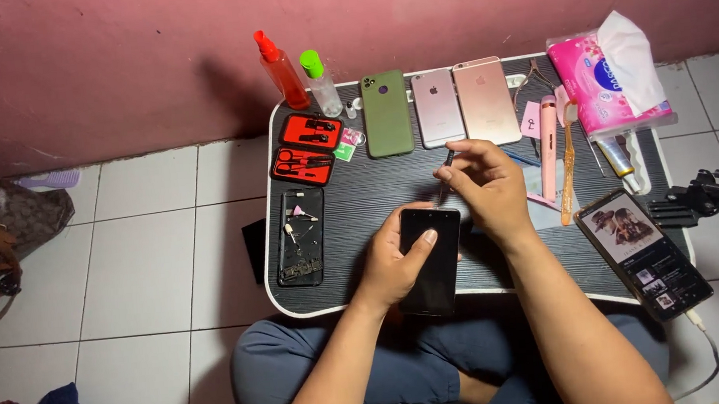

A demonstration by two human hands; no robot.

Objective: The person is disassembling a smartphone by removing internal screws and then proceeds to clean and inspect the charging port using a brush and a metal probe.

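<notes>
Single head camera, looking steeply down, close over lap table point(358, 185).

Bare forearms, no sleeves or rings; grey-blue trousers point(304, 363).

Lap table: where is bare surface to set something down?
Bare strip on the lap table between the black tool tray and the left hand. Crowded along the back row of phones and right by the tissue pack.

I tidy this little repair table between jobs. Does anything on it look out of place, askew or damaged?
Mostly orderly. One oddity: the black smartphone with a lit screen lies tilted at the right front corner of the black lap table, its lower end jutting past the rim with a cable attached. No damage is visible.
</notes>
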